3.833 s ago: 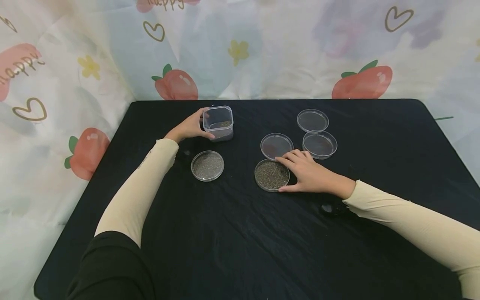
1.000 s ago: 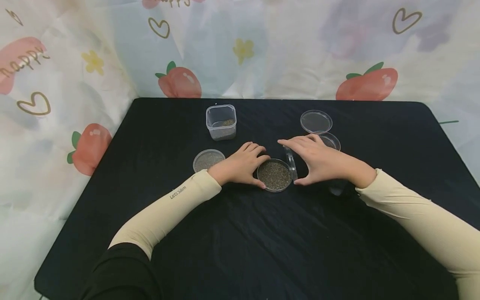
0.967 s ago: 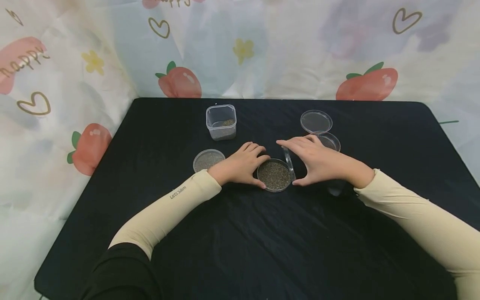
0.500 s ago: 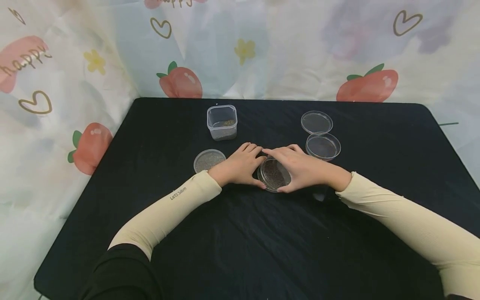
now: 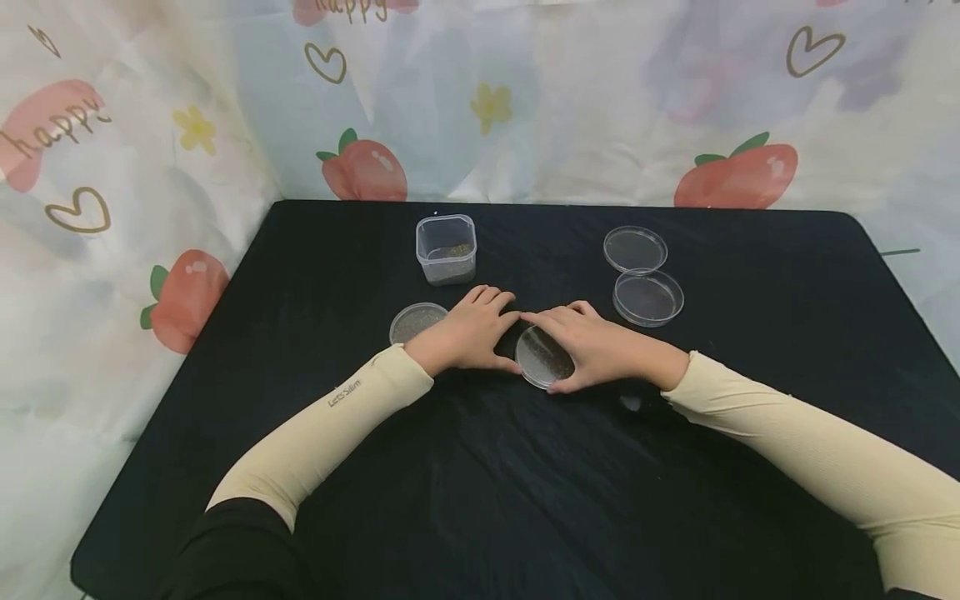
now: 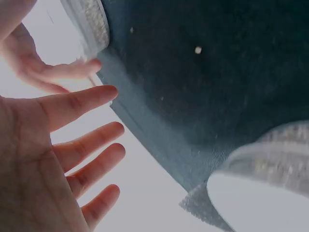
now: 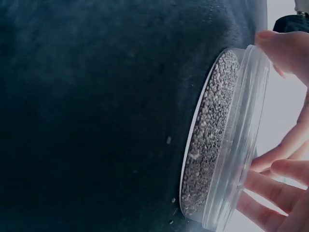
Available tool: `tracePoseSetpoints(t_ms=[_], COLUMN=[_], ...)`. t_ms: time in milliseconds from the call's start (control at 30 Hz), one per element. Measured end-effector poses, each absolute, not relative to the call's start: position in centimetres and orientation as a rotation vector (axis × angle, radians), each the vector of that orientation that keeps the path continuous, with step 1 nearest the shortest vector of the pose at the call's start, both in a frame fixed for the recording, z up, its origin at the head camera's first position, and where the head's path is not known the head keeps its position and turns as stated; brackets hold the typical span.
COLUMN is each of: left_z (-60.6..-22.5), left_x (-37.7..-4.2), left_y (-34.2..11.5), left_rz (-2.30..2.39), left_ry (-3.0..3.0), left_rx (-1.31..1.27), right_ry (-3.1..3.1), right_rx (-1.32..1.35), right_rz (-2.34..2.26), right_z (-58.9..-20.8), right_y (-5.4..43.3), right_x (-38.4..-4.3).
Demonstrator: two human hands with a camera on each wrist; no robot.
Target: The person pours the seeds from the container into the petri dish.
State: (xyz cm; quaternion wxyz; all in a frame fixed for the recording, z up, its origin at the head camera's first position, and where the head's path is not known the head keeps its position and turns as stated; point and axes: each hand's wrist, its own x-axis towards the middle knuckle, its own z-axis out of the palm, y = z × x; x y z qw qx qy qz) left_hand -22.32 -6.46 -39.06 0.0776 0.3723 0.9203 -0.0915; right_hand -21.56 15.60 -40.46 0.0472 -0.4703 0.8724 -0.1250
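Thumb and fingers of my right hand (image 5: 600, 350) grip a clear petri dish lid (image 7: 244, 135) by its rim. The lid lies over a petri dish (image 7: 210, 130) filled with grey-brown granules; from above, the dish shows only through the lid. Just left of this dish, my left hand (image 5: 468, 333) has its fingers spread and straight, and the left wrist view shows nothing in its palm. A second petri dish (image 5: 412, 321) with pale granules sits behind the left wrist, partly covered by it.
At the back stands a square clear plastic box (image 5: 446, 250) with some granules inside. Two clear petri dish parts (image 5: 648, 298) lie at the back right, one slightly overlapping the other. A few loose granules (image 7: 169, 140) dot the black tablecloth (image 5: 480, 500).
My left hand has let go of the plastic box, come to the dish, then drawn slightly left. My right hand has brought the lid from tilted at the dish's right side to flat over it.
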Motion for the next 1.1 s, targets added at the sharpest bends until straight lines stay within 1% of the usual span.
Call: tracePoseSetpoints(t_ms=[333, 467, 633, 867, 967, 1100], left_z=[-36.9, -36.4, -36.4, -36.7, -37.4, -38.7], left_x=[-23.3, -24.3, -26.1, -28.9, -29.7, -30.4], left_y=[-8.8, -10.7, -13.3, -16.1, -16.7, -17.0], left_rz=[0.041, 0.223, 0.517, 0.798, 0.914, 1.109], left_ry=[3.004, 3.166, 3.278, 3.159, 3.041, 2.837], left_rx=[1.018, 0.961, 0.807, 0.583, 0.533, 0.474], right_ry=[2.694, 2.781, 2.916, 3.049, 3.064, 3.06], right_rx=[-1.368, -1.279, -1.112, -0.856, -0.748, -0.671], right_rz=[-0.424, -0.475, -0.528, -0.559, -0.535, -0.481], right_z=[-39.8, -38.9, -37.9, -38.0, -38.5, -39.3], right_y=[17.0, 18.6, 21.4, 25.5, 27.1, 28.7], right_x=[-21.4, -21.6, -22.3, -23.0, -23.4, -23.8])
